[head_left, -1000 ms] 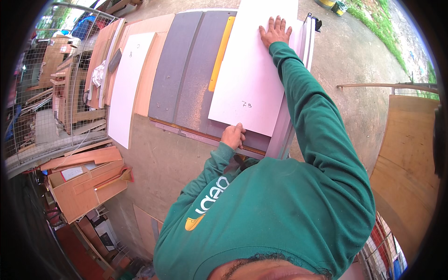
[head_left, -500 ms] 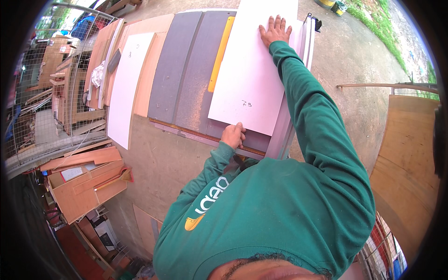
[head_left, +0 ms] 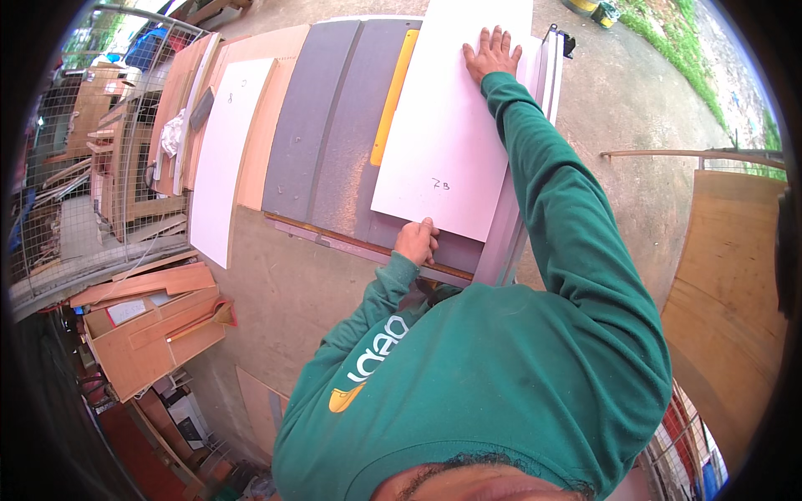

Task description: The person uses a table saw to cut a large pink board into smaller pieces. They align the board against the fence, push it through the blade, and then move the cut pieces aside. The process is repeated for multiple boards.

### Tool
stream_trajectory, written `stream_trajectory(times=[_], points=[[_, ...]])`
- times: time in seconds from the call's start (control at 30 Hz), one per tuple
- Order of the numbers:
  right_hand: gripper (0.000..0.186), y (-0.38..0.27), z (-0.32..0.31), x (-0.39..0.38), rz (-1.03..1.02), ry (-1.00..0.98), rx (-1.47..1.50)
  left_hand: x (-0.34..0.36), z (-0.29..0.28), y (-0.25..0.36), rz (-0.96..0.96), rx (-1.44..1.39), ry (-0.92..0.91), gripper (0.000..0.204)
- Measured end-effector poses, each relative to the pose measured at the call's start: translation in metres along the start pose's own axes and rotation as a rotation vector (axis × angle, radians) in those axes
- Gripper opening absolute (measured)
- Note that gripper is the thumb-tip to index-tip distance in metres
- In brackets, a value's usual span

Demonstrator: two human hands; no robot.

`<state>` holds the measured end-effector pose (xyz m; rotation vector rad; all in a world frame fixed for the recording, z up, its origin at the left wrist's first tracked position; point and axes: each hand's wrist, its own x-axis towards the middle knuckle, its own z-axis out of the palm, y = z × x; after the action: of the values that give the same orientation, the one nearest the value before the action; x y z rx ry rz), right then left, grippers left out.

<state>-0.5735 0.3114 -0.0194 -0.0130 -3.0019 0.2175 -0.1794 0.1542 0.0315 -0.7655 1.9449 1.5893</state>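
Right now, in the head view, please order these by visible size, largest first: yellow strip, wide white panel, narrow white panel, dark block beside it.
1. Wide white panel under the right hand
2. Narrow white panel
3. Yellow strip
4. Dark block

- The person is wearing a green, long-sleeved fabric sweatshirt.
- White rounded lettering and a yellow curved emblem are marking its front.
- Snug green cuffs are finishing it.

Rough grey concrete floor, brightly daylit. Silver wire-mesh fence along left side. Green grass strip, upper right.
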Motion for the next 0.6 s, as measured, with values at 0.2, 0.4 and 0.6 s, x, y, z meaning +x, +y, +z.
stream_trajectory(times=[0.2,0.4,0.6], points=[[0.075,-0.0002,0.0000,0.0018,-0.003,-0.004,-0.001,0.0003,0.0003,0.0035,0.006,0.022,0.012,0.055],[0.074,0.0004,0.0002,0.0036,-0.007,0.010,-0.010,0.0012,0.0003,0.0059,-0.003,0.022,0.007,0.055],[0.074,0.0018,0.0012,0.0053,-0.012,0.031,-0.010,0.0051,0.0002,0.0027,-0.004,0.006,0.000,0.055]])
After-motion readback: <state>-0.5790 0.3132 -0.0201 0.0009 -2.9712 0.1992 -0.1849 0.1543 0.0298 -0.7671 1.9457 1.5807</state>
